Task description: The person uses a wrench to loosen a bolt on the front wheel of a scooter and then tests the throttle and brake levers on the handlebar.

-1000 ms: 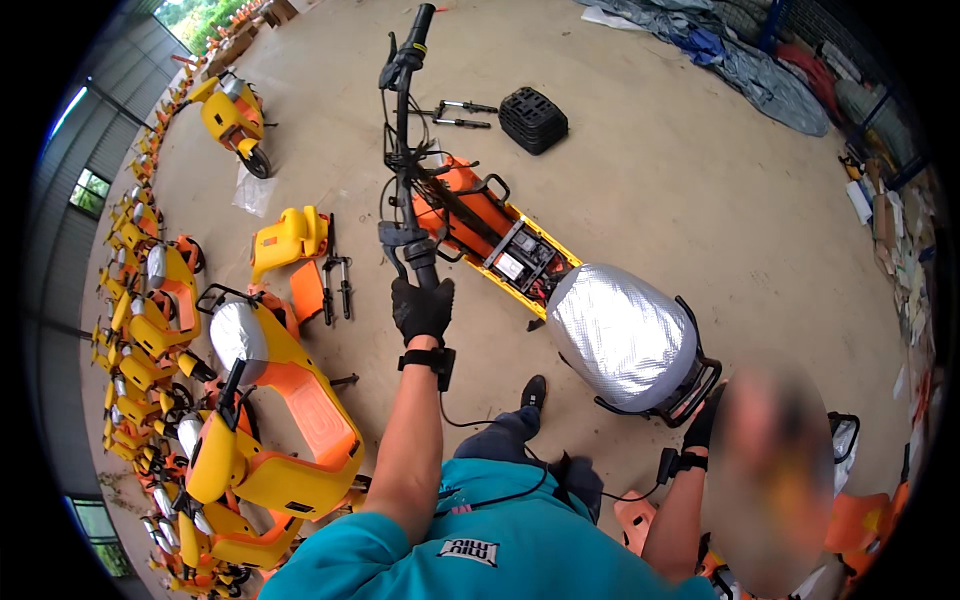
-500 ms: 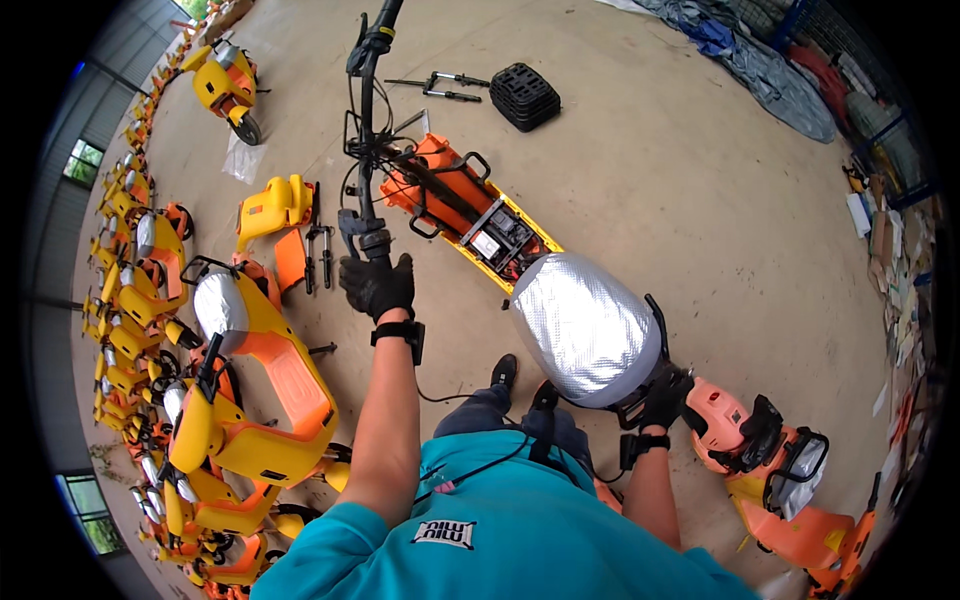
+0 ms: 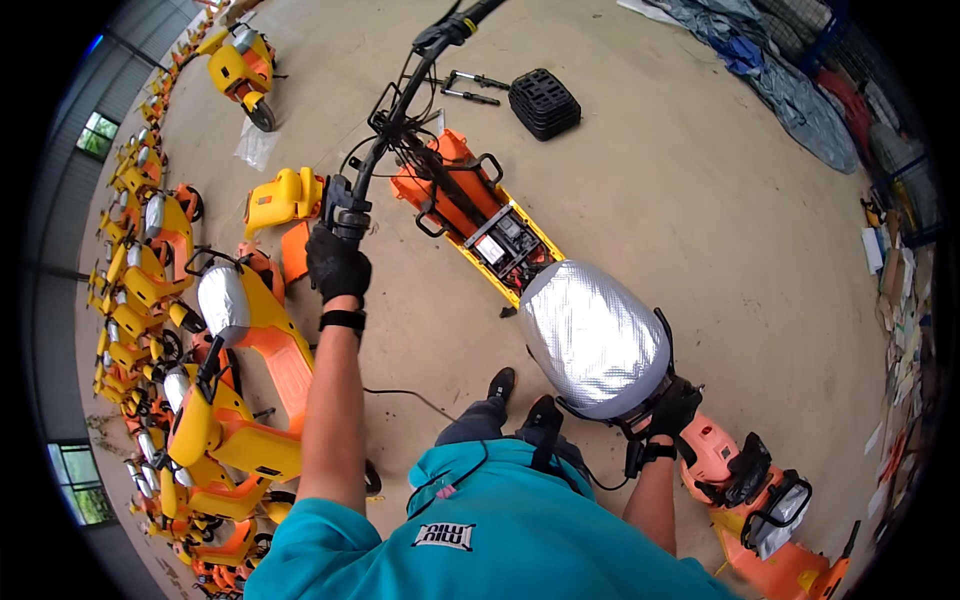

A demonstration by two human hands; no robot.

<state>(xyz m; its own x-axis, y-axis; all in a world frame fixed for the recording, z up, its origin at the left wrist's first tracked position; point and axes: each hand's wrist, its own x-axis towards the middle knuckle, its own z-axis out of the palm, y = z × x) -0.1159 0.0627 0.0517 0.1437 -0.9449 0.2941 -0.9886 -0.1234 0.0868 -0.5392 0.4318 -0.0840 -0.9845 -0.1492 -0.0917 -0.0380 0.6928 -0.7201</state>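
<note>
In front of me stands a partly stripped electric scooter with a seat (image 3: 598,340) wrapped in silver foil. Its floor is uncovered, baring a yellow frame, wiring and dark electrical parts (image 3: 512,243). My left hand (image 3: 339,265), in a black glove, is closed round the near end of the black handlebar (image 3: 385,142), just behind the lever. My right hand (image 3: 673,407), gloved too, is closed on the black rear rack (image 3: 632,415) behind the seat; its fingers are partly hidden. Orange front panels (image 3: 450,185) sit beside the steering column.
Yellow and orange scooters (image 3: 255,350) crowd the left side. Close behind the rack stands another orange scooter (image 3: 715,450). A yellow body panel (image 3: 285,200), a stack of black baskets (image 3: 545,103) and a fork (image 3: 470,87) lie on the floor. Sheeting (image 3: 790,100) lies far right.
The handlebar has turned: its near end, with my left hand, has swung left, and its far end right. My right hand stays on the rear rack.
</note>
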